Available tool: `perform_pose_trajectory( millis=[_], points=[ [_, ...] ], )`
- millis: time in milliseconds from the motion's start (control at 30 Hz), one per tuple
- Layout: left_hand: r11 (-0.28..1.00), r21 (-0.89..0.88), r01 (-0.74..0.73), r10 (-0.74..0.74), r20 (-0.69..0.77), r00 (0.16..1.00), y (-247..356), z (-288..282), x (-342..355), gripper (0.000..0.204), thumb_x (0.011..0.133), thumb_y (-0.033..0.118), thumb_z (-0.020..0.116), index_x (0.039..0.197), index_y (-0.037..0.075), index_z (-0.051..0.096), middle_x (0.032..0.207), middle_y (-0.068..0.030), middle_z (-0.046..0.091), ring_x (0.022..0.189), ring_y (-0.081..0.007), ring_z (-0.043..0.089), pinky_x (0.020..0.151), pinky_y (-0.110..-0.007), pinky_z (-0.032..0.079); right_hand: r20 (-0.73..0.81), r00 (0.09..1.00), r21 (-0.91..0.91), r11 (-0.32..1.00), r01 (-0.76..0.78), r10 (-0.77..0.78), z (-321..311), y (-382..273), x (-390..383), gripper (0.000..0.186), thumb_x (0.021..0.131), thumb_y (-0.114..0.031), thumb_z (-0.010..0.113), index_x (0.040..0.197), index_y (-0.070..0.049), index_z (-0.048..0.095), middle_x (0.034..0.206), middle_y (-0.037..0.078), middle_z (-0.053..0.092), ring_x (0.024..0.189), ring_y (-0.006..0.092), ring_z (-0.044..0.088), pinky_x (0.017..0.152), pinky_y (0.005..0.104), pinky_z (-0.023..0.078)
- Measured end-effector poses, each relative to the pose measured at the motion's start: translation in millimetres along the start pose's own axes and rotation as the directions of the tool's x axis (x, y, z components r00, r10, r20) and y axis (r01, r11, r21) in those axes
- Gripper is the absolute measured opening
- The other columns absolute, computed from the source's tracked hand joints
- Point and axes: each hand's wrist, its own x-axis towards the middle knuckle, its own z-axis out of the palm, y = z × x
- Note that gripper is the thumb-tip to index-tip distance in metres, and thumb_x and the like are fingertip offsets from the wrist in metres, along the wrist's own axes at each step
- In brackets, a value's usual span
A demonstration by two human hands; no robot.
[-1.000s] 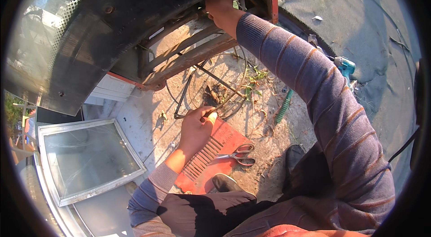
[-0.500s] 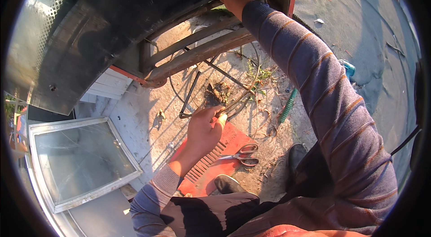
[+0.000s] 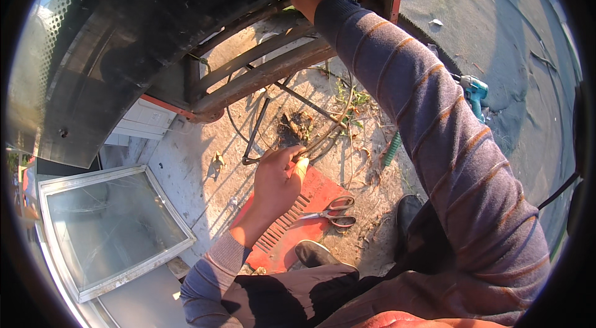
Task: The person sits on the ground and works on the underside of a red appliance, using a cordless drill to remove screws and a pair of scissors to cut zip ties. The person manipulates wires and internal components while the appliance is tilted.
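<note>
My left hand (image 3: 278, 180) is closed in a pinch on a thin dark cable (image 3: 339, 122), which curves up from the fingertips toward the machine's wooden slats (image 3: 267, 76). My right hand (image 3: 308, 0) reaches in under the black panel (image 3: 143, 24), beside the far end of those slats. Its fingers are hidden by the panel, so what they touch does not show. Below my left hand lies a red slotted metal plate (image 3: 320, 183) on the ground, with a pair of scissors (image 3: 335, 212) resting across its right edge.
A white-framed glass window (image 3: 118, 222) leans at the left. A teal power drill (image 3: 475, 93) lies on the grey cloth (image 3: 528, 36) beyond my right arm. A green ribbed hose (image 3: 392, 148) and a black bent rod (image 3: 257, 132) are on the dirt ground.
My right hand has shifted left and deeper under the panel. The drill now shows more fully past my right sleeve. My left hand keeps its pinch on the cable.
</note>
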Motion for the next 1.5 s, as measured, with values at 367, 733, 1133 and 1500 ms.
perform_pose_trajectory(
  millis=[367, 733, 1133, 1500],
  points=[
    [1.0, -0.016, -0.009, 0.011, 0.083, 0.997, -5, -5, 0, 0.032, 0.089, 0.011, 0.07, 0.12, 0.002, 0.07, 0.098, -0.0131, 0.073, 0.084, -0.0309, 0.062, 0.079, -0.043, 0.05, -0.054, 0.981, 0.395, 0.906, -0.152, 0.188, 13, 8, 2, 0.024, 0.089, -0.025, 0.071, 0.106, -0.008, 0.074, 0.114, 0.016, 0.073, 0.108, 0.0352, 0.07, 0.08, 0.0414, 0.058],
    [1.0, 0.008, 0.014, -0.014, 0.051, 0.999, -4, -1, 1, 0.029, 0.094, 0.017, 0.072, 0.12, 0.003, 0.073, 0.093, -0.0119, 0.069, 0.074, -0.0193, 0.059, 0.067, -0.033, 0.05, 0.223, 0.908, 0.634, 0.655, -0.412, 0.355, 2, -6, -31, 0.027, 0.093, -0.027, 0.065, 0.103, -0.003, 0.072, 0.112, 0.024, 0.072, 0.106, 0.0411, 0.07, 0.08, 0.0458, 0.059],
    [0.962, -0.052, 0.266, -0.256, 0.144, 0.956, 14, -6, 1, 0.037, 0.097, 0.019, 0.074, 0.128, -0.001, 0.07, 0.105, -0.0109, 0.068, 0.087, -0.0146, 0.062, 0.077, -0.03, 0.051, -0.115, 0.874, 0.543, 0.707, 0.454, -0.473, -124, 1, -209, 0.024, 0.089, -0.026, 0.072, 0.096, -0.003, 0.073, 0.105, 0.014, 0.068, 0.109, 0.0356, 0.061, 0.099, 0.0477, 0.049],
    [0.945, -0.108, 0.307, -0.288, 0.16, 0.944, 17, 2, 8, 0.032, 0.098, 0.016, 0.07, 0.125, 0.0, 0.071, 0.106, -0.0106, 0.073, 0.093, -0.0154, 0.067, 0.085, -0.03, 0.053, -0.161, 0.911, 0.819, 0.464, 0.338, -0.379, -167, 32, -305, 0.025, 0.079, -0.014, 0.076, 0.102, -0.006, 0.07, 0.103, 0.009, 0.062, 0.101, 0.0292, 0.059, 0.09, 0.0432, 0.049]
  ],
)
